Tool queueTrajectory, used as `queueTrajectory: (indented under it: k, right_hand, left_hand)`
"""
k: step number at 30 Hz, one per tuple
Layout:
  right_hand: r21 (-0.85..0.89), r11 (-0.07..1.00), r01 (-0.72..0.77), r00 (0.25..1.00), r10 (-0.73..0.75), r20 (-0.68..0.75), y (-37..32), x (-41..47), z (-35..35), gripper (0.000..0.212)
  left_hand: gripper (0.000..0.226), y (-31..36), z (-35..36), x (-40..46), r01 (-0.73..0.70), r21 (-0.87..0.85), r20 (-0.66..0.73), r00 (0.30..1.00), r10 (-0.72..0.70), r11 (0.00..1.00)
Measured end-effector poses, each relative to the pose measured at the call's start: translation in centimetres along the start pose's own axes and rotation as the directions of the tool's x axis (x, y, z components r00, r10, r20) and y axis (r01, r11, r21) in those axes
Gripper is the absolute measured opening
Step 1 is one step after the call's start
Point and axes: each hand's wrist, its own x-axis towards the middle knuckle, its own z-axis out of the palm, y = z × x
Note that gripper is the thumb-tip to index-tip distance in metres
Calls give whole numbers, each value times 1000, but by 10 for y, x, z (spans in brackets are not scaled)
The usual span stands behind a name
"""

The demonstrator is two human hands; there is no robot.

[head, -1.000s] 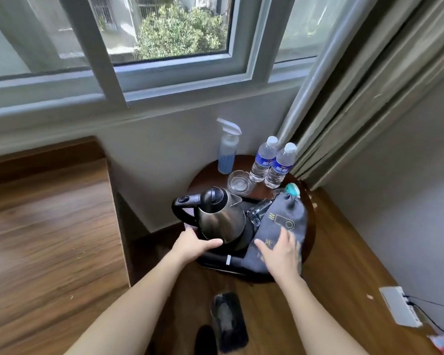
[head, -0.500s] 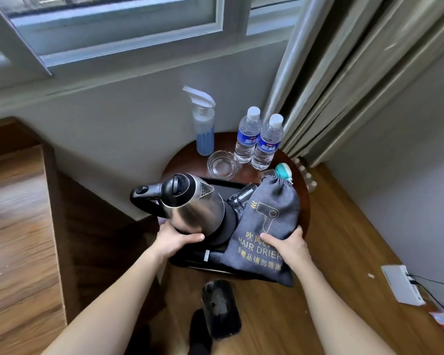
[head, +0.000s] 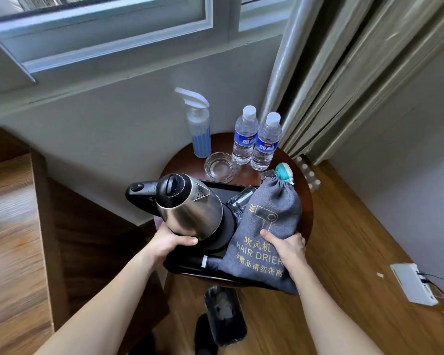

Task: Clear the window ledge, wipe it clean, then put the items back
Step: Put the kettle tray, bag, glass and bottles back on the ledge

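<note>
While left hand (head: pixel 168 243) cups kettle (head: pixel 190 208), spout right, right hand (head: pixel 286 248) seemingly grips bag (head: pixel 267 226).

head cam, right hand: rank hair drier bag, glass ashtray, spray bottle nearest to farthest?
From the right hand:
1. Hair drier bag: under the hand's grip, right side of the table.
2. Glass ashtray: mid-table, beyond the kettle which the left hand holds.
3. Spray bottle: back edge, by the wall.
</note>
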Motion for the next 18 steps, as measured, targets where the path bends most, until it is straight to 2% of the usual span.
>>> queueTrajectory:
  k: [4, 13, 16, 18]
  right_hand:
    - [45, 999, 2, 1000, -1, -28, 4, -2, 6, 115]
    - [95, 994, 48, 998, -43, -51, -10, -15, 0, 116]
    - [106, 992, 66, 996, -60, -59, -24, -31, -11, 118]
    - [105, 990, 92, 994, -86, -64, -36, -44, -20, 119]
  left_hand:
    - [82, -3, 1, 1, -3, -64, -55, 998, -1, 998]
    - [79, 22, -3, -13, -74, -52, -55, 996, 72, 996]
    - [96, 37, -12, -22, -99, -43, -79, 992, 95, 994]
    - [90, 49, -15, -33, -99, -40, -75, 993, 96, 994]
